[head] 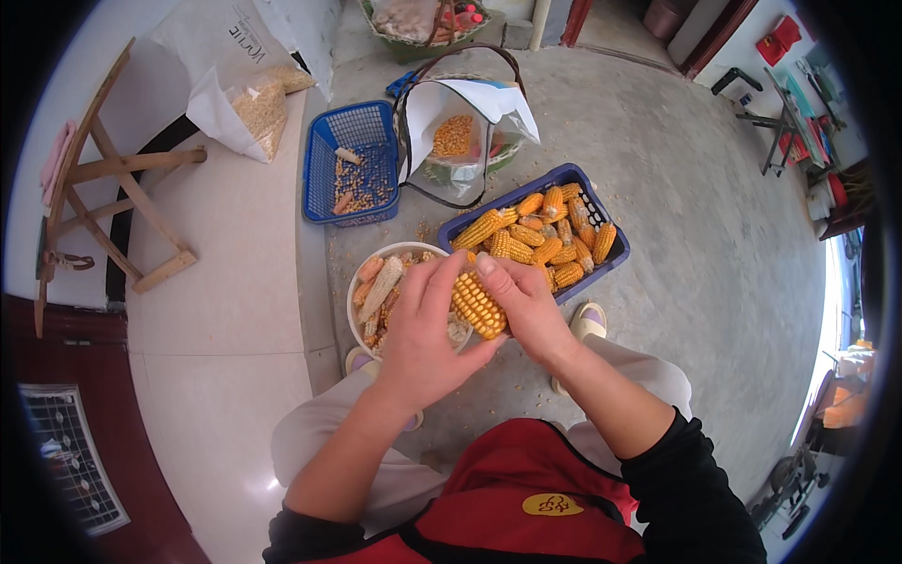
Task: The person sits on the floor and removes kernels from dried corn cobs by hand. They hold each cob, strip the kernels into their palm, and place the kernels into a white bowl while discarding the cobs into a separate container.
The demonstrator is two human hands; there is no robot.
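Between my two hands is a dried ear of corn with yellow kernels on the side facing me. My left hand curls around its left side, fingers at its far end and thumb at its near end. My right hand grips it from the right, the thumb lying over its far end. Under my left hand stands a round white tub holding bare and partly shelled cobs. Just beyond my right hand, a dark blue plastic crate is filled with whole ears of corn.
A blue mesh basket contains loose kernels and cob pieces. Right of it, an open bag with kernels sits in a handled basket. A wooden folding stand and a grain sack occupy the raised ledge. Kernels dot the concrete floor.
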